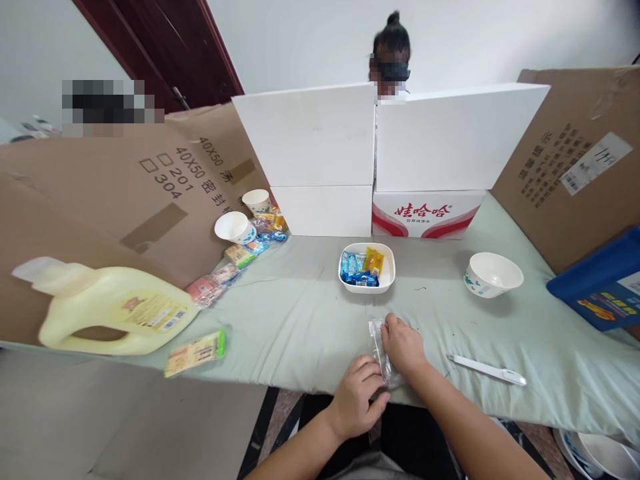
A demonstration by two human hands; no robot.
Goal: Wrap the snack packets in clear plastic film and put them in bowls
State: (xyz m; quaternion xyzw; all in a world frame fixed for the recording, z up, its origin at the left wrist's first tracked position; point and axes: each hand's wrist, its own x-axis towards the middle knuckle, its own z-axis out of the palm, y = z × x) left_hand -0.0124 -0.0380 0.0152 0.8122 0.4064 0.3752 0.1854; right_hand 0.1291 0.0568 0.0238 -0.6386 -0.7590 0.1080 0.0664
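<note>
White boxes are blocking the back of the counter. The tray is sitting ahead of the right hand, but room is opening on its left, and a gap is showing between it and the right bowl. The yellow jug is filling the far left, and a white tool is lying on the right.

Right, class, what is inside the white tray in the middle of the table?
The white tray holds light-blue packets, a yellow packet and darker blue packets. They overlap, so whatever lies beneath them is covered and an exact count cannot be told.
</note>
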